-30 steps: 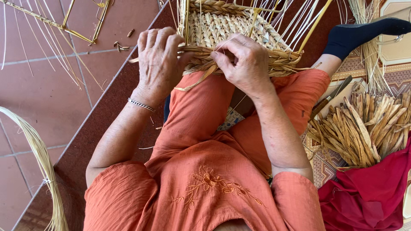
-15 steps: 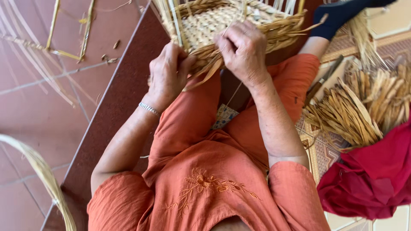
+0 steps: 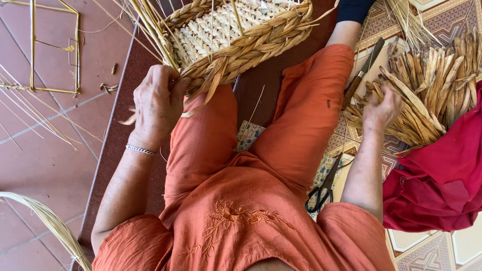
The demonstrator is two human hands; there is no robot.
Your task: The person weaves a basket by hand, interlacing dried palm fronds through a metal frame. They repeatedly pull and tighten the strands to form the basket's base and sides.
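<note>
Woven basket (image 3: pixel 236 35) of pale straw, its rim a thick braid of dried leaf strips, rests tilted across the knees of a seated person in orange clothing (image 3: pixel 241 200), with loose stakes (image 3: pixel 150 25) rising from its left edge. Beneath the person lies a dark red tiled floor (image 3: pixel 60 160), which gives way on the right to a patterned mat (image 3: pixel 432 246). On that mat a crimson cloth (image 3: pixel 437 180) lies bunched just beside a heap of dried leaf strips (image 3: pixel 432 85), which overlaps the cloth's upper edge. At the far left of the floor stands a thin rectangular frame of reed (image 3: pixel 52 50), and a curved bundle of pale straw (image 3: pixel 45 221) sweeps in at the lower left corner. The left hand (image 3: pixel 158 103), with a silver bracelet (image 3: pixel 141 149) at the wrist, is clenched on the basket's braided rim where the loose strip ends hang down. The right hand (image 3: pixel 381 108) is well apart from the basket, reaching into the heap of strips with fingers curled around several of them. Black-handled scissors (image 3: pixel 324 185) lie on the mat just beside the right thigh, and a slim metal blade (image 3: pixel 364 73) rests near the heap, above the right hand.
</note>
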